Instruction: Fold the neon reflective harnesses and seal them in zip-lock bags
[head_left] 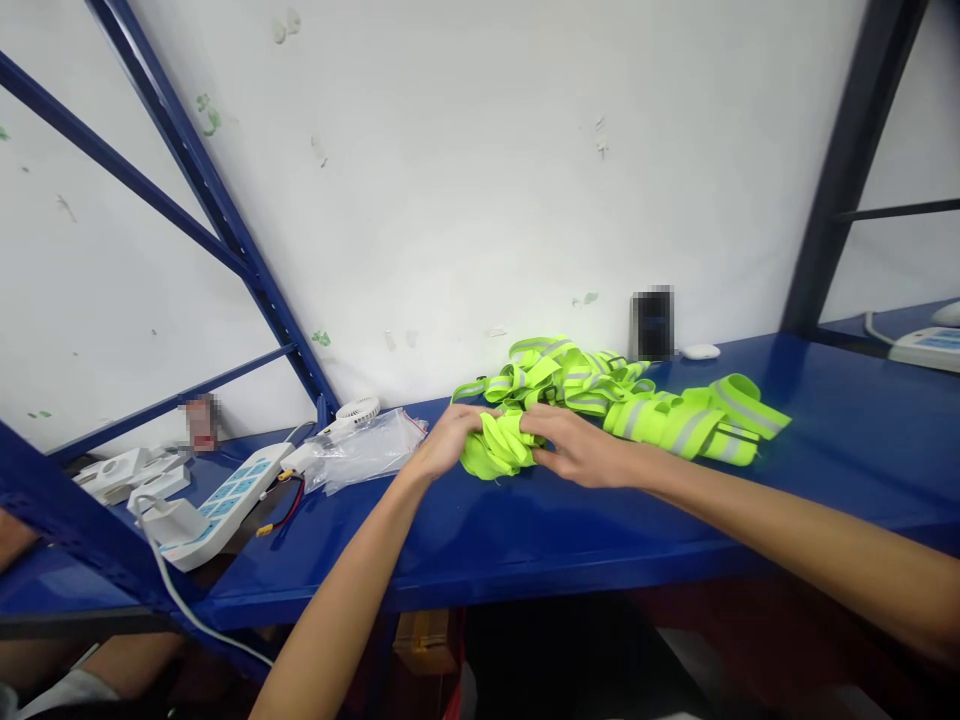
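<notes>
A bunched piece of neon yellow fabric is held between my two hands, just above the blue shelf surface. My left hand grips its left side, fingers bent over the top edge. On the opposite side, my right hand pinches the fabric between thumb and fingers. Right behind lies a tangled heap of neon yellow reflective straps with grey stripes. To the right of my right hand rests a rolled, folded reflective band, one end curling upward.
Clear plastic bags, a small white fan, a red-black cable and a white power strip lie left. A dark blurred device leans on the wall beside a white case. Blue posts frame the shelf. Another person's legs show lower left.
</notes>
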